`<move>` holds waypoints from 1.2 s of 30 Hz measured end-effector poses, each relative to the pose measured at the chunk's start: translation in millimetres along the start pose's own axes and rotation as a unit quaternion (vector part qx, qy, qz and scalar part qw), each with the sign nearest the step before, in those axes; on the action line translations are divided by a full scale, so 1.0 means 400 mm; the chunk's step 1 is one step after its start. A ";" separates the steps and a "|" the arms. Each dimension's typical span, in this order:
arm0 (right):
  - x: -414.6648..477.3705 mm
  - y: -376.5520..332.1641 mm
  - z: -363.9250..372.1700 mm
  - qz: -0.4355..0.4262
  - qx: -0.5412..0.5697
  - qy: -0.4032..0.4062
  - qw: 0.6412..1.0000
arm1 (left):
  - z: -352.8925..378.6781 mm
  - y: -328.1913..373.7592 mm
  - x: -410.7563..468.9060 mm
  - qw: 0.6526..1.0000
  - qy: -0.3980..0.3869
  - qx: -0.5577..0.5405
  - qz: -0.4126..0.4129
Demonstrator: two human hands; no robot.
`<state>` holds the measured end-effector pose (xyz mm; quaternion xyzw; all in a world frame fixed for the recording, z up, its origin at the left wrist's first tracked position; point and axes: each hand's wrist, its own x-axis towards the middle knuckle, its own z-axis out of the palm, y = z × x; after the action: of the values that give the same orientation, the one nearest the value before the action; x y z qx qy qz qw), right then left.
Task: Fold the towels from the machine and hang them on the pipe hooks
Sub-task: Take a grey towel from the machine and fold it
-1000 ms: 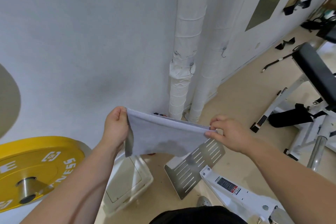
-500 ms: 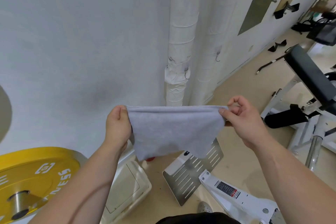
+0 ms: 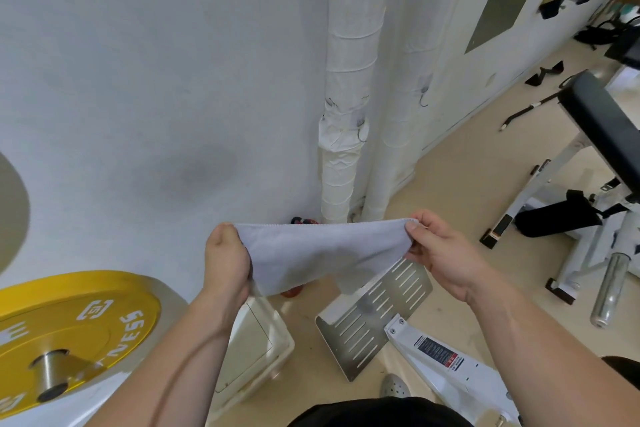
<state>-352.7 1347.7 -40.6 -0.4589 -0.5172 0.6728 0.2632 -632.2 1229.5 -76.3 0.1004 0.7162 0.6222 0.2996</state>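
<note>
Since a second ago the right hand (image 3: 440,253) has risen level with the left hand (image 3: 225,256), and the top edge of the towel (image 3: 322,253), then slanted, now runs nearly straight between them.

Hands: the left hand grips the towel's left corner with fingers curled round it. The right hand pinches the right corner between thumb and fingertips, the remaining fingers loosely bent.

Position: the towel hangs in the air between both hands, in front of the pipe (image 3: 349,80) and well below its hook (image 3: 362,133). It touches nothing else.

Risks: the right-hand hold is a light pinch, so a tug to tighten the edge could pull that corner free and drop the cloth to the floor (image 3: 450,191). The lower edge sags unevenly towards the right, so a fold made now would likely come out crooked. The hook is small, and a thick folded bundle may sit badly on it and slide off.

Materials: the towel is pale grey, soft, with a fine nap and a stitched hem. The pipe is round, wrapped in banded white covering, crinkled near the hook. The hook appears to be thin dark wire.
</note>
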 end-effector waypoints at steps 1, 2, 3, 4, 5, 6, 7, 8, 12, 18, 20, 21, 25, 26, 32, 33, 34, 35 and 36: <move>0.002 0.002 0.001 -0.008 -0.012 0.013 1.000 | -0.004 -0.001 0.001 1.000 0.000 0.012 0.015; 0.004 0.006 -0.001 -0.018 -0.023 0.030 0.999 | -0.008 -0.002 0.002 0.999 -0.002 0.024 0.029; 0.008 0.009 -0.005 -0.027 -0.035 0.049 0.998 | -0.011 -0.004 0.001 0.998 -0.006 0.037 0.041; 0.010 0.012 -0.010 -0.033 -0.050 0.066 0.996 | -0.014 -0.006 0.001 0.997 -0.011 0.048 0.050; 0.012 0.014 -0.015 -0.036 -0.067 0.083 0.994 | -0.016 -0.010 0.002 0.996 -0.020 0.061 0.054; 0.014 0.017 -0.019 -0.038 -0.080 0.101 0.991 | -0.017 -0.013 0.002 0.995 -0.030 0.076 0.054; 0.015 0.019 -0.022 -0.037 -0.087 0.118 0.989 | -0.017 -0.017 0.003 0.994 -0.042 0.091 0.050; 0.015 0.020 -0.022 -0.033 -0.091 0.132 0.986 | -0.016 -0.021 0.003 0.992 -0.056 0.104 0.044; 0.001 0.018 -0.003 -0.010 -0.121 0.129 0.984 | -0.006 -0.016 -0.025 0.990 -0.092 0.108 0.030; -0.043 0.008 0.080 -0.038 -0.175 -0.042 0.983 | 0.045 -0.007 -0.126 0.981 -0.128 0.123 0.082; -0.050 0.012 0.099 -0.093 -0.263 -0.074 0.957 | 0.066 -0.010 -0.154 0.975 -0.152 0.139 0.079; -0.050 0.013 0.107 -0.118 -0.287 -0.083 0.947 | 0.074 -0.011 -0.167 0.973 -0.164 0.141 0.082; -0.047 0.013 0.124 -0.198 -0.321 -0.092 0.921 | 0.096 -0.019 -0.213 0.951 -0.204 0.178 0.151; -0.042 0.014 0.126 -0.219 -0.327 -0.084 0.916 | 0.100 -0.020 -0.222 0.946 -0.206 0.194 0.159; -0.029 0.005 0.130 -0.286 -0.359 -0.042 0.888 | 0.102 -0.019 -0.232 0.937 -0.244 0.183 0.169; -0.032 0.002 0.129 -0.286 -0.360 -0.047 0.887 | 0.100 -0.021 -0.227 0.936 -0.236 0.193 0.177; -0.035 0.000 0.129 -0.279 -0.357 -0.060 0.889 | 0.097 -0.024 -0.221 0.935 -0.224 0.205 0.183; -0.039 -0.002 0.130 -0.270 -0.358 -0.077 0.891 | 0.094 -0.026 -0.216 0.936 -0.213 0.212 0.184; -0.042 -0.001 0.133 -0.262 -0.364 -0.100 0.888 | 0.090 -0.028 -0.210 0.938 -0.208 0.215 0.177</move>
<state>-392.6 1309.8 -32.0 -0.3009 -0.8507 0.3861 0.1916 -542.4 1213.9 -62.9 0.4150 0.7254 0.4614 0.2977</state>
